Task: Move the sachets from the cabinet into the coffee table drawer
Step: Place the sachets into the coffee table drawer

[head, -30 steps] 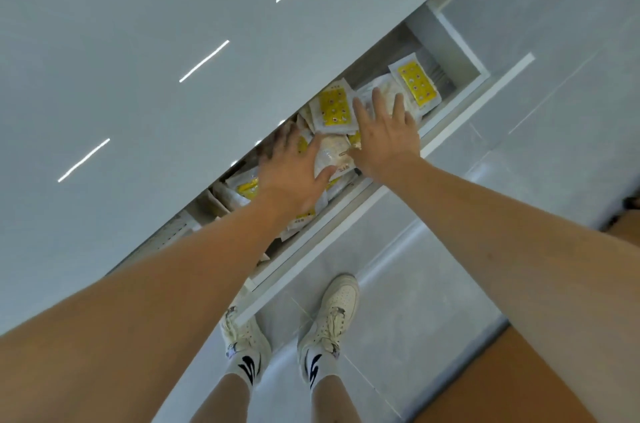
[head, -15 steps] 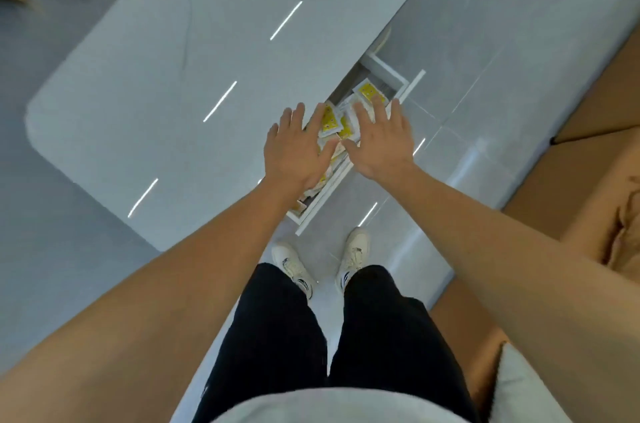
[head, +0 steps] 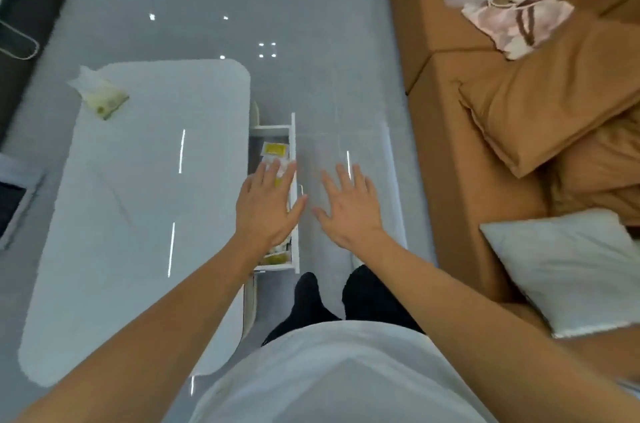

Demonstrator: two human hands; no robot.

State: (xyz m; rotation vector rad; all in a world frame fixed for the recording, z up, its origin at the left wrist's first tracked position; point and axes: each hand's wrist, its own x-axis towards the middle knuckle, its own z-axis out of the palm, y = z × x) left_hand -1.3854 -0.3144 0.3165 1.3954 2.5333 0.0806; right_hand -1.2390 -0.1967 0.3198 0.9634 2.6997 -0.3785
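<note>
Both hands have risen away from the yellow-and-white foil sachets, and the view now stands higher. Sachets lie in the open white coffee table drawer, pulled out from the glossy white rounded counter. Left hand hovers over the drawer, fingers straight and spread, holding nothing. Right hand hovers over the grey tiled floor beside the drawer, likewise spread. Tissue pack on the counter's far corner. Tan sofa at right, white cushion on it.
</note>
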